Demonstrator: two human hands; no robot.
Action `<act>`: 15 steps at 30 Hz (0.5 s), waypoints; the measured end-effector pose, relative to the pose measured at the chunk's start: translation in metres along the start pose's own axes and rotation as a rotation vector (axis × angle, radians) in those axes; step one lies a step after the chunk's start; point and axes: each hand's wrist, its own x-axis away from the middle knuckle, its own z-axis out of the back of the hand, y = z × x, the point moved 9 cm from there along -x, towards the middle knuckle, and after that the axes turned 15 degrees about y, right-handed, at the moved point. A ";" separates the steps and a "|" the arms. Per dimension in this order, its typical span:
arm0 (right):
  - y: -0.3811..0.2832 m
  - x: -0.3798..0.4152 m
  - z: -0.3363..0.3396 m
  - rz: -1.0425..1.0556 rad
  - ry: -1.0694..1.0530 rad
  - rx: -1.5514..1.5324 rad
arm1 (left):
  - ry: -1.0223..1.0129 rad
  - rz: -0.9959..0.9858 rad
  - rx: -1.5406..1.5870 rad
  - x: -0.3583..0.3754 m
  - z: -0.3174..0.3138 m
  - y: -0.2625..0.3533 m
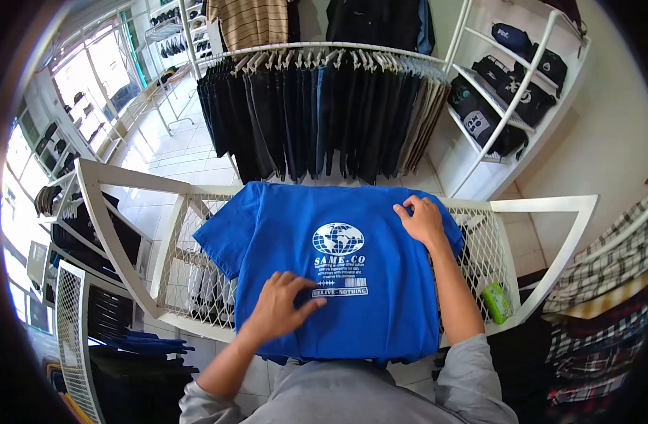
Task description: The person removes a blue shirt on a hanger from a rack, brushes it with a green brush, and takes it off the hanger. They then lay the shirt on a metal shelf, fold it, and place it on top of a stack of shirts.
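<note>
A clothing shop is seen, with a white mesh table (525,233) in the middle of a tiled floor. A blue T-shirt (380,297) is spread flat on this table, its printed side up, so that the cloth is fully supported and can be smoothed.

The left hand (278,307) is laid on the lower part of the shirt, just beside the white print (339,258). Its fingers are spread and slightly bent; nothing is enclosed by them, the fabric is only pressed down, probably to keep it from sliding. The right hand (423,220) is placed at the far right edge of the shirt, near the shoulder. The fingers there are curled on the cloth, and the edge seems to be pinched, but whether it is really clamped cannot be told.

Beyond the right hand, a rail of dark trousers (317,120) is hung in a curve. Further right of it, a white shelf (504,116) with dark bags is found. Near the right forearm, a small green packet (496,302) is lying on the mesh.
</note>
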 end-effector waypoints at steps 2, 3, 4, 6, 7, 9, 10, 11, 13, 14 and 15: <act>-0.003 0.002 0.006 0.017 0.012 0.009 | 0.043 0.001 -0.048 0.019 -0.002 0.007; -0.003 0.005 0.009 0.023 0.023 0.016 | 0.122 -0.004 0.002 0.024 0.001 0.007; -0.001 0.005 0.005 0.020 0.021 0.021 | 0.197 -0.009 0.051 0.029 0.005 0.008; 0.003 -0.002 0.015 0.008 0.267 0.012 | 0.208 0.007 0.080 0.036 0.004 0.008; 0.006 -0.007 0.013 0.000 0.278 0.017 | 0.230 0.016 0.105 0.035 0.005 0.008; 0.011 -0.014 0.005 -0.052 0.168 0.082 | 0.250 -0.001 0.094 0.038 0.001 0.009; 0.011 -0.015 0.006 -0.084 0.122 0.043 | 0.276 0.002 0.074 0.038 0.002 0.008; 0.010 -0.014 0.007 -0.087 0.124 0.046 | 0.274 -0.001 0.077 0.038 0.003 0.008; 0.008 -0.012 0.012 -0.103 0.219 0.058 | 0.279 -0.008 0.073 0.038 0.005 0.009; 0.009 -0.014 0.008 -0.099 0.212 0.058 | 0.279 0.001 0.072 0.039 0.005 0.009; 0.014 -0.019 0.008 -0.144 0.223 0.101 | 0.282 -0.002 0.071 0.038 0.006 0.009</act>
